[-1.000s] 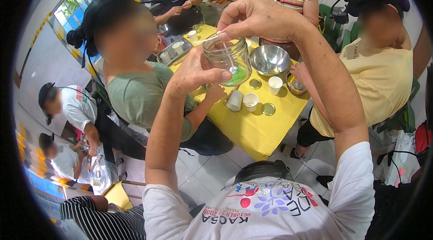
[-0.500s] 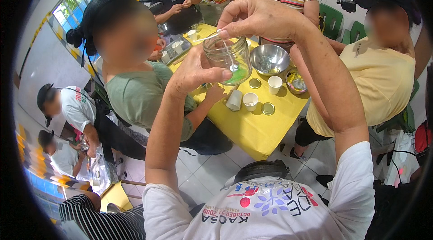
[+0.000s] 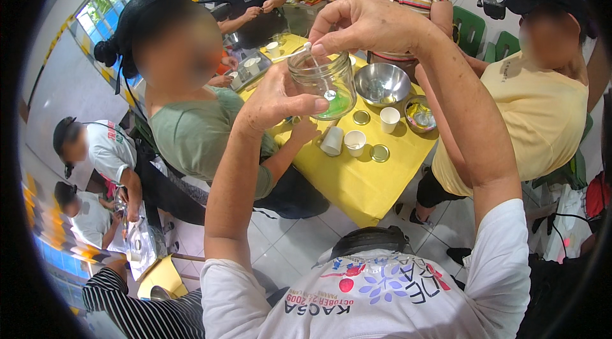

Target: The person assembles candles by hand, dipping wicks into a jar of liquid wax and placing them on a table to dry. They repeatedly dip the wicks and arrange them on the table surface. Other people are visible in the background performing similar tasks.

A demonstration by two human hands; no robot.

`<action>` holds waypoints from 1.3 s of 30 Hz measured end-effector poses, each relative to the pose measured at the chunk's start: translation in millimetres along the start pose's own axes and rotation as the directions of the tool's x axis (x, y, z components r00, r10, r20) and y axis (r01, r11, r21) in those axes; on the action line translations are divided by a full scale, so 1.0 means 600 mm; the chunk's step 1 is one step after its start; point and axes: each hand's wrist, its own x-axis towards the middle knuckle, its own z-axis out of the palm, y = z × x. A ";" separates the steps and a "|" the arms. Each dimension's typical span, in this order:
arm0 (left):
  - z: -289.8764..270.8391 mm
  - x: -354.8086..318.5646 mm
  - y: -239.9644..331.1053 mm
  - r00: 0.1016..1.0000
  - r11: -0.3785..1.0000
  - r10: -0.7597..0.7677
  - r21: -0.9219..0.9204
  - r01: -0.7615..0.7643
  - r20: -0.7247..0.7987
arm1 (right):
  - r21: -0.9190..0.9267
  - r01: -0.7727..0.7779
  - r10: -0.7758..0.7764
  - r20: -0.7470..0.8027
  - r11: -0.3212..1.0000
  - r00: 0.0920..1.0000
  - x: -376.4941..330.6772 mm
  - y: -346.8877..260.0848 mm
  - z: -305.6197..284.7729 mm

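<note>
My left hand (image 3: 271, 100) is wrapped round a clear glass jar (image 3: 325, 72), held up tilted above the table. Some green material (image 3: 336, 108) lies in the jar's bottom. Over the mouth, my right hand (image 3: 376, 20) pinches the top of a thin white wick (image 3: 313, 66) between thumb and fingertips. This wick hangs down inside, with a small round metal tab (image 3: 329, 95) at its lower end, by the green material. A thin white stick (image 3: 291, 56) lies across near the rim, at the wick's top.
The yellow-covered table (image 3: 344, 192) bears paper cups (image 3: 390, 120), round lids (image 3: 380, 153), a steel bowl (image 3: 382, 84) and a smaller bowl (image 3: 421, 116) with yellow contents. A person in green (image 3: 191, 129) is close on the left, one in yellow (image 3: 529, 122) on the right. Others stand beyond.
Both my hands keep their grips, and the jar and wick have barely moved. At the far left, a person's hands have shifted over a clear plastic bag.
</note>
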 end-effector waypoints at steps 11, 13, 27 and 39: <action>0.005 -0.006 -0.001 1.000 1.000 -0.004 -0.007 0.004 -0.010 | 0.034 0.000 0.000 -0.001 0.999 1.000 -0.011 -0.002 -0.002; 0.004 -0.005 -0.001 1.000 1.000 -0.008 0.002 0.008 -0.008 | 0.040 0.019 -0.018 -0.013 0.999 1.000 -0.011 0.003 -0.002; 0.004 0.003 -0.023 0.999 0.999 -0.043 0.005 0.043 -0.016 | -0.035 0.152 -0.156 -0.190 0.988 0.969 -0.019 0.029 0.016; 0.009 0.012 -0.021 0.998 0.998 -0.055 0.023 0.055 0.001 | -0.208 0.150 -0.170 -0.080 0.967 0.982 0.000 0.025 0.021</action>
